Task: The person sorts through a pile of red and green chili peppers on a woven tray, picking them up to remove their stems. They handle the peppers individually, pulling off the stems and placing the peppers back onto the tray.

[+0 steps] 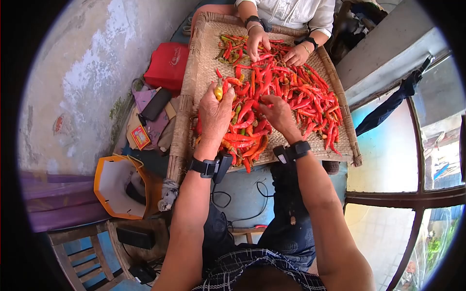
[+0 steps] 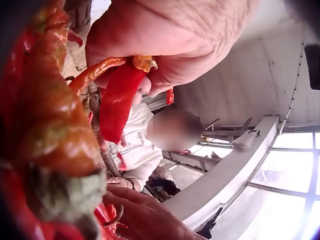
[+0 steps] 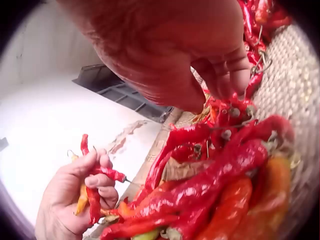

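Red chili peppers [image 1: 310, 99], some orange or green, lie heaped on a woven tray [image 1: 196, 63]. My left hand [image 1: 213, 109] is raised over the heap's left side and grips several chilies in its curled fingers. Among them are a yellowish chili [image 1: 218, 93] and a flat red chili [image 2: 119, 107]; in the right wrist view, red chilies [image 3: 93, 205] stick out of that fist. My right hand [image 1: 280, 115] reaches down into the middle of the heap, thumb and fingertips apart. In the right wrist view its fingers [image 3: 235, 77] bend down right at the red chilies.
Across the tray, another person's two hands [image 1: 257, 43] work over the chilies. A red bag [image 1: 167, 68], a dark case [image 1: 155, 104] and an orange-edged paper bag [image 1: 121, 186] are at the left. A folded umbrella [image 1: 391, 106] hangs by the window at the right.
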The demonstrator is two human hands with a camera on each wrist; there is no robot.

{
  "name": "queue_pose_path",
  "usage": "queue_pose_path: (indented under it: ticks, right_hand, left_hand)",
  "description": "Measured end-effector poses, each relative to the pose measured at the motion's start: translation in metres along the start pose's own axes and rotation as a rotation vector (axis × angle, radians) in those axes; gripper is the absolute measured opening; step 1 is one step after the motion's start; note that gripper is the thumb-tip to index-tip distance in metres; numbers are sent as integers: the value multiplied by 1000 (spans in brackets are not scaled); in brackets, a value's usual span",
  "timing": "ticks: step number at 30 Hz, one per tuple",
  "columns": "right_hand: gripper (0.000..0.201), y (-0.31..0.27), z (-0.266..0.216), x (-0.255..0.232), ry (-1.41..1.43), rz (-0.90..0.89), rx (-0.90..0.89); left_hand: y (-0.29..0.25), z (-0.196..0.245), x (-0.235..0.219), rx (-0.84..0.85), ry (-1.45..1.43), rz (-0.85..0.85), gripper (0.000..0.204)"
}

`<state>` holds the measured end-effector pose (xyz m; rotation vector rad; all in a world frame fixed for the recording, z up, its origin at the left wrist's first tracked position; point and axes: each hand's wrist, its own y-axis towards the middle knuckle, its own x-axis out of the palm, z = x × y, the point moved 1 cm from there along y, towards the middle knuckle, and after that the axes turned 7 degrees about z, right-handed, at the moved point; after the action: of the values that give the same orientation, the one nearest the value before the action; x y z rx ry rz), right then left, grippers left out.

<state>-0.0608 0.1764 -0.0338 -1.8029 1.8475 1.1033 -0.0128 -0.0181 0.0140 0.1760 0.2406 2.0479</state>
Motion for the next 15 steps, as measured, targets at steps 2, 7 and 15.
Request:
queue_pose_path:
  ticks: [2,7,15]
  right_hand:
    - [40,2,-5,14,-117,-101,18]
    - [39,-2,-8,28,-129,-42,-34]
    - [18,1,-21,-9,351,11,167]
  left_hand:
    - [0,0,-1,-44,2,-17,17]
    - [0,-4,-3,-73,48,-35,16]
    - [1,-8,-7,-74,-36,-50,15]
